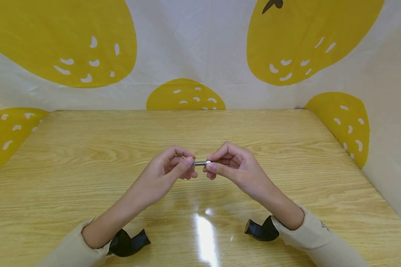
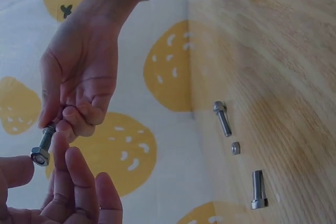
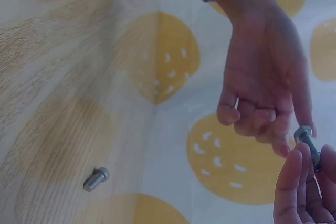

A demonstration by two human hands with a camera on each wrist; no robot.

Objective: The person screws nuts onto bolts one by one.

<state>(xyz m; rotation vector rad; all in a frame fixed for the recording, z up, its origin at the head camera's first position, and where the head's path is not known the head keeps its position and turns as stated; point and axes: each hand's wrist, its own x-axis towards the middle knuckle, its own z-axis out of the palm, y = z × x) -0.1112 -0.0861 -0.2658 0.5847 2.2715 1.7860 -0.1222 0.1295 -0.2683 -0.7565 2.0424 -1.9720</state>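
Note:
A silver bolt point(image 1: 200, 163) is held level in the air between my two hands, above the wooden table. My left hand point(image 1: 168, 170) pinches its left end between thumb and fingers, at a hex nut point(image 2: 40, 156) that sits around that end. With thumb and forefinger, my right hand point(image 1: 238, 165) grips the opposite end, whose tip the fingers partly cover. Threads show along the bolt's shank point(image 3: 311, 142) between the hands.
On the table point(image 1: 87, 155), the left wrist view shows a loose bolt point(image 2: 223, 119), a small nut point(image 2: 235, 148) and another bolt point(image 2: 259, 190). A bolt point(image 3: 96, 179) also lies there in the right wrist view. Patterned cloth point(image 1: 194, 48) hangs behind the table.

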